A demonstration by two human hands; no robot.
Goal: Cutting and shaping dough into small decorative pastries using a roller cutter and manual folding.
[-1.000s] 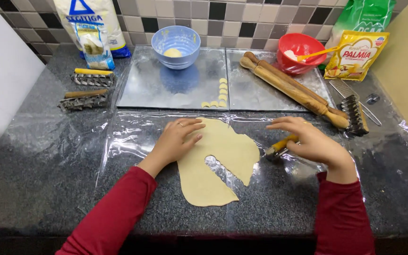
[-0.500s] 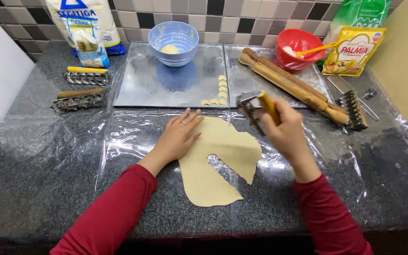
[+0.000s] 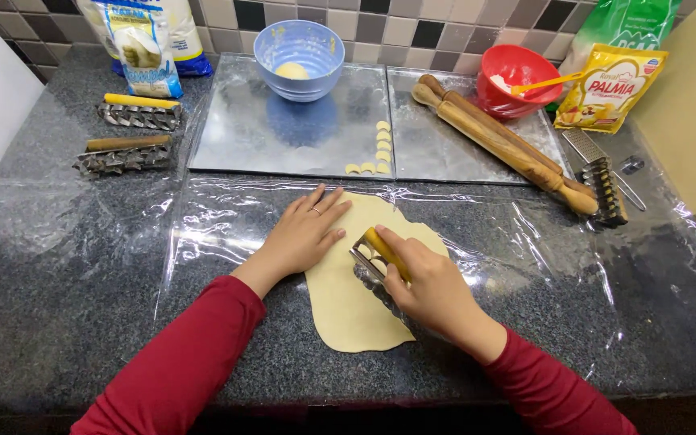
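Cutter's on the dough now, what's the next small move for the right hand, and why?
Probably roll the cutter toward the body along the dough sheet. The right hand grips its yellow handle with the metal blades on the dough, the left hand pins the sheet's upper edge flat, and uncut dough lies below.

Long red sleeves, ring on left hand point(image 3: 304, 234)

The right hand point(image 3: 432, 282) covers most of the metal cutter point(image 3: 372, 262), so its cutting edge on the dough sheet point(image 3: 348, 310) cannot be seen. Both red sleeves point(image 3: 175, 362) run off the bottom edge. The flour bags point(image 3: 151, 36) and green packet point(image 3: 626, 24) are cut off at the top.
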